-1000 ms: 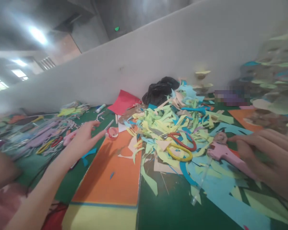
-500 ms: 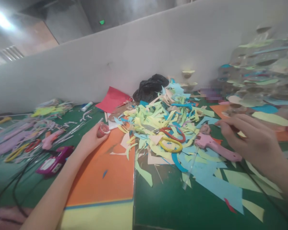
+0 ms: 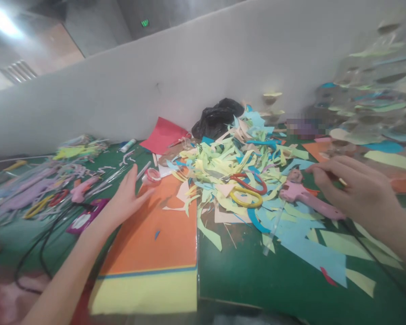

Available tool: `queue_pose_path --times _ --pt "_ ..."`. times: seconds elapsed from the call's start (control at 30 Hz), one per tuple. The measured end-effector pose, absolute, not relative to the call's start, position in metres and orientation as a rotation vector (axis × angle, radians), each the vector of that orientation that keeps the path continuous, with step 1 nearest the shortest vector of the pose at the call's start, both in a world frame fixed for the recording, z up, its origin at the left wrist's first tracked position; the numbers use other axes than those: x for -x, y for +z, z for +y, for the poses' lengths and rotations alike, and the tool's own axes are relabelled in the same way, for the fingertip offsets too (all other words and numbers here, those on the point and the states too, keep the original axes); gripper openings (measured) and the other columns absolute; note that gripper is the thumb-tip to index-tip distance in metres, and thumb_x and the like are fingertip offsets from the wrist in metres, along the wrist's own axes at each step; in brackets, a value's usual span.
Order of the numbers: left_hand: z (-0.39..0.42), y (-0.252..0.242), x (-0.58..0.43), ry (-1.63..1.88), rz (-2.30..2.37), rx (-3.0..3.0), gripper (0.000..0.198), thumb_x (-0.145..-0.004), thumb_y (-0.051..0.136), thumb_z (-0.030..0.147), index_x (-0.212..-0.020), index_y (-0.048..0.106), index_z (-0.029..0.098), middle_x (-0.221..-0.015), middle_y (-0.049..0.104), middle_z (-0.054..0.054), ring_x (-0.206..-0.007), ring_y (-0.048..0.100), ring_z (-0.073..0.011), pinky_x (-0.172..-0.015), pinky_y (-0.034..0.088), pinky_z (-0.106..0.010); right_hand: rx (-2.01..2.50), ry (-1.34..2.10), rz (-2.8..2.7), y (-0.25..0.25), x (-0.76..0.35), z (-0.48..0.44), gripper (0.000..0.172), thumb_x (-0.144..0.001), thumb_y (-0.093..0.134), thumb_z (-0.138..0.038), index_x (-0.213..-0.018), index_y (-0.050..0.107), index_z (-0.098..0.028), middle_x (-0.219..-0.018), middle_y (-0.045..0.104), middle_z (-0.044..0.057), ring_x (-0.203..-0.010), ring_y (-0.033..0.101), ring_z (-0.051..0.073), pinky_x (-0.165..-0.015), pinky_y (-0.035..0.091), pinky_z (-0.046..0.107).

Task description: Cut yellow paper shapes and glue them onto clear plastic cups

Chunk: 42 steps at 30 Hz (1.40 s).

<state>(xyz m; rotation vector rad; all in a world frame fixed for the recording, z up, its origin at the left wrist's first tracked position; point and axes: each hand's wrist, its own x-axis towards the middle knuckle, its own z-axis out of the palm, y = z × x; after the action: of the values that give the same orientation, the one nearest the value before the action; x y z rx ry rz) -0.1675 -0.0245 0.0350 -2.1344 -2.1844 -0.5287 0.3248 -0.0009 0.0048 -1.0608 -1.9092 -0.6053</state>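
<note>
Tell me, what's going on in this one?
Someone is working bare-handed at a cluttered green table. Their left hand is open at the edge of some orange paper, beside a tape roll. Their right hand is near a pink glue gun; whether it holds anything is unclear. Scissors lie on heaped paper scraps.

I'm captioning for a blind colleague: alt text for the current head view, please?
A person's open left hand is beside a pink tape roll; the right hand is near a pink glue gun. Between the hands, paper scraps and scissors lie on a green table.
</note>
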Motion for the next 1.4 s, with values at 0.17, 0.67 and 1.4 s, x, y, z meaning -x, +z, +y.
queue_pose_path --times 0.17,0.67,1.4 --pt "-0.136 0.031 0.136 -0.679 -1.385 2.389 0.045 -0.084 0.058 0.028 -0.124 0.056 0.048 -0.097 0.075 0.002 -0.090 0.072 -0.0239 -0.084 0.059 -0.037 1.071 -0.579 -1.894 0.006 -0.322 -0.004 0.019 -0.090 0.050 -0.025 -0.074 0.060 -0.022 -0.068 0.064 0.002 -0.062 0.060 0.015 -0.059 0.046 0.025" --pt "-0.202 0.001 0.134 -0.124 -1.176 2.513 0.049 -0.086 0.038 0.001 -0.121 0.063 0.025 -0.114 0.074 -0.003 -0.104 0.068 -0.0206 -0.095 0.051 -0.033 1.060 -0.557 -1.931 0.007 -0.318 -0.007 0.023 -0.090 0.048 -0.026 -0.071 0.060 -0.021 -0.068 0.067 0.003 -0.064 0.061 0.015 -0.058 0.044 0.025" --pt "-0.172 0.035 0.109 -0.396 -1.943 2.731 0.025 -0.085 0.049 0.024 -0.088 0.071 0.038 -0.086 0.075 0.003 -0.078 0.073 -0.0186 -0.069 0.060 -0.022 1.031 -0.651 -1.920 0.003 -0.324 -0.002 0.020 -0.091 0.050 -0.020 -0.076 0.063 -0.018 -0.071 0.067 0.002 -0.061 0.056 0.011 -0.054 0.041 0.022"
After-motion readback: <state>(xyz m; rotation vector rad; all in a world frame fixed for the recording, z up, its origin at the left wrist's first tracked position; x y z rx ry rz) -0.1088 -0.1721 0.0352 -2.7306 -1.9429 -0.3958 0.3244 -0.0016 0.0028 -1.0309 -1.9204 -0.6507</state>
